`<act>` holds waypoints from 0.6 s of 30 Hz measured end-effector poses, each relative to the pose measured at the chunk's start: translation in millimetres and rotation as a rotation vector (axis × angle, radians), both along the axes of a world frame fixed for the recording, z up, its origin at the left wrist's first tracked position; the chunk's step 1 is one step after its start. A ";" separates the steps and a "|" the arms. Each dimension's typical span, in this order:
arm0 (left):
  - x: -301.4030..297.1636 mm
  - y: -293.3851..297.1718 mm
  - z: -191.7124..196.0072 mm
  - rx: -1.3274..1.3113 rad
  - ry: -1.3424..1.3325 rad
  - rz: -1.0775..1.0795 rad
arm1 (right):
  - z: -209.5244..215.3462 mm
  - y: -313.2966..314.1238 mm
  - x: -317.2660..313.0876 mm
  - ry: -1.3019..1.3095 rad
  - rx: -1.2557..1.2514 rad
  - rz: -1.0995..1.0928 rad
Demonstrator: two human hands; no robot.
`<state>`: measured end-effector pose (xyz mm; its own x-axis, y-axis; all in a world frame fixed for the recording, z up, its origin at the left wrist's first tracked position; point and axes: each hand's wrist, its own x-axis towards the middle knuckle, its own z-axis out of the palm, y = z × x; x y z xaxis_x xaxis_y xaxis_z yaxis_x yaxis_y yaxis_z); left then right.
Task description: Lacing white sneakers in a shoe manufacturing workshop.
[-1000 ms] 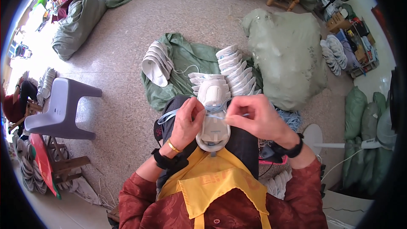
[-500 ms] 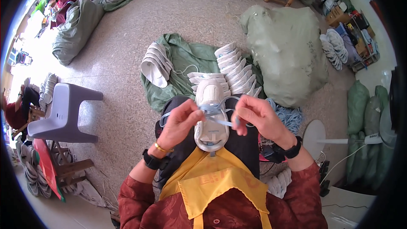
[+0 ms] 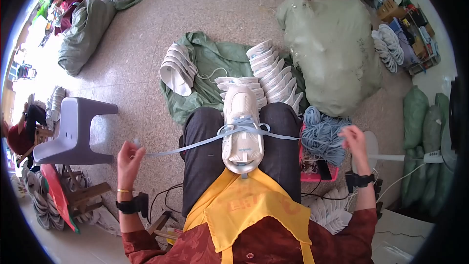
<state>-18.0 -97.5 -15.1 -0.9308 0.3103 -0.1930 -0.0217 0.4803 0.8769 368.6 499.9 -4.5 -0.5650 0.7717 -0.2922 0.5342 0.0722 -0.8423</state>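
Observation:
On my lap, between my knees, lies a white sneaker (image 3: pixel 243 154), its toe pointing away from me. A light blue shoelace (image 3: pixel 205 142) is crossed over its tongue, with small loops on both sides. Out to the left, my left hand (image 3: pixel 129 162) is closed on one end of the lace, which runs taut from the shoe. My right hand (image 3: pixel 355 145) is out to the right, fingers pinched at the other end; that stretch blends into the blue laces behind it. Neither hand touches the shoe.
A pink basket (image 3: pixel 320 176) with a heap of blue laces (image 3: pixel 325 134) stands by my right knee. Stacked white shoe uppers (image 3: pixel 273 76) lie on a green cloth (image 3: pixel 217 58) ahead. A large sack (image 3: pixel 332 54) sits beyond; a grey plastic chair (image 3: pixel 73 129) is at left.
Both hands have moved from above the shoe far out to either side, drawing the lace ends apart. The knot area now lies flatter against the tongue.

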 end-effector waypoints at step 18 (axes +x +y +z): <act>41.7 210.6 16.7 0.000 0.428 -0.672 | 31.1 -149.3 -146.9 0.128 0.393 0.673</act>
